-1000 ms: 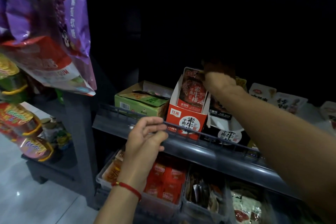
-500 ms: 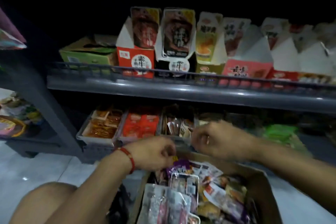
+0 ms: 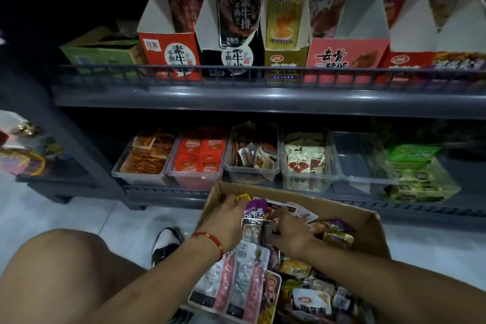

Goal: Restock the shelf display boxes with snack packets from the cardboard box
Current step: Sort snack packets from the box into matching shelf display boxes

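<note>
A brown cardboard box [image 3: 368,223] full of mixed snack packets stands on the floor in front of the shelf. Both hands are inside it. My left hand [image 3: 223,221], with a red wrist string, reaches among the packets beside a purple packet [image 3: 254,210]. My right hand [image 3: 292,234] grips a dark snack packet [image 3: 265,230] with curled fingers. On the upper shelf stand open display boxes: a red one [image 3: 171,52], a black one [image 3: 231,60], a yellow one [image 3: 285,60] and a pink one [image 3: 344,56], each with packets standing upright in it.
The grey shelf rail [image 3: 236,71] runs along the upper shelf front. Clear plastic bins [image 3: 252,168] of snacks line the lower shelf; one bin [image 3: 360,163] looks empty. A green carton [image 3: 100,52] sits at the upper left. My knee [image 3: 60,271] and a shoe [image 3: 168,242] are at the lower left.
A second ago my right hand was up at the red display box and my left on the shelf rail. Both hands have dropped into the cardboard box, and the view tilted down.
</note>
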